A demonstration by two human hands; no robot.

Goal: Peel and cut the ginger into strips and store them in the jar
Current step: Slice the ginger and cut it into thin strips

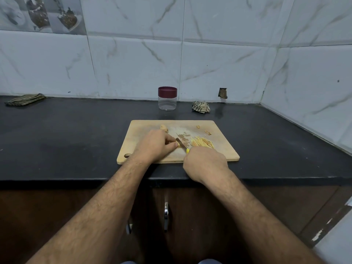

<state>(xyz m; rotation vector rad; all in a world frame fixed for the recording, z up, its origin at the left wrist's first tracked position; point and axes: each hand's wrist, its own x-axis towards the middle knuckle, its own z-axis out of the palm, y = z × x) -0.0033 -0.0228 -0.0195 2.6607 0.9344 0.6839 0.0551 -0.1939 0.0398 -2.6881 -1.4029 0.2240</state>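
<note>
A wooden cutting board [224,149] lies on the black counter. My left hand [155,144] pinches a small yellow ginger slice [179,145] against the board. My right hand [204,162] grips a knife by its yellow handle [187,150]; the blade [181,142] rests right beside my left fingertips. A pile of cut ginger strips [202,142] lies to the right of the blade. An unpeeled ginger piece [163,128] sits behind my left hand. A clear jar [167,101] with a maroon lid stands behind the board.
Peel scraps [208,132] lie at the board's back right. A crumpled cloth [201,107] sits right of the jar, and a folded cloth [24,100] lies at the far left by the wall. Tiled walls close the back and right of the counter [66,136].
</note>
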